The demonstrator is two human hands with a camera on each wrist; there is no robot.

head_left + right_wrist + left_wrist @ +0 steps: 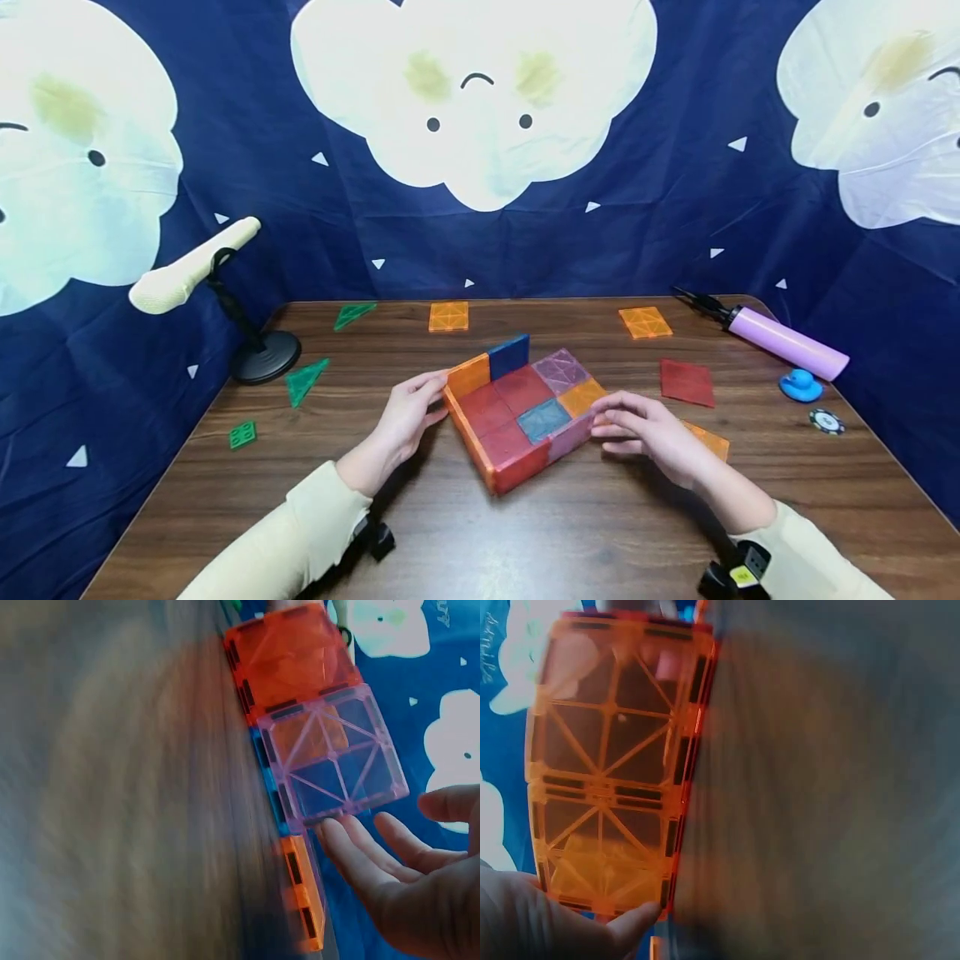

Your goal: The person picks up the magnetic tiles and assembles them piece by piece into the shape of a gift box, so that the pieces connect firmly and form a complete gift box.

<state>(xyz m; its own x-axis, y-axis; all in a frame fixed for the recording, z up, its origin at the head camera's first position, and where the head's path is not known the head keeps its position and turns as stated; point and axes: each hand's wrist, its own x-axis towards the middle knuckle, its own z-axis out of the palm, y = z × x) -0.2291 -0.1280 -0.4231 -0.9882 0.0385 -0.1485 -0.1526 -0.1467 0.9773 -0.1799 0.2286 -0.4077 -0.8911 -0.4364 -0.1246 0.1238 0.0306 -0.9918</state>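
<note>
A shallow box of magnetic tiles (510, 417) sits mid-table, with a floor of red, blue, orange and purple squares. Low walls stand along its left and front, and a blue tile (509, 357) rises at the back. At the far end of the orange left wall (604, 772), my left hand (408, 412) holds the corner, one fingertip at the tile's lower edge. My right hand (652, 433) has its fingers lightly bent, fingertips at the end of the purple front tile (334, 754), beside an orange floor tile (304, 892). Nothing is enclosed in that hand.
Loose orange squares (448, 317) and green triangles (306, 382) lie toward the back and left. A red square (687, 382) and an orange tile (708, 440) are near my right hand. Farther right are a purple pump (787, 342), blue duck (800, 386) and chip (827, 421). A black stand (264, 357) is left.
</note>
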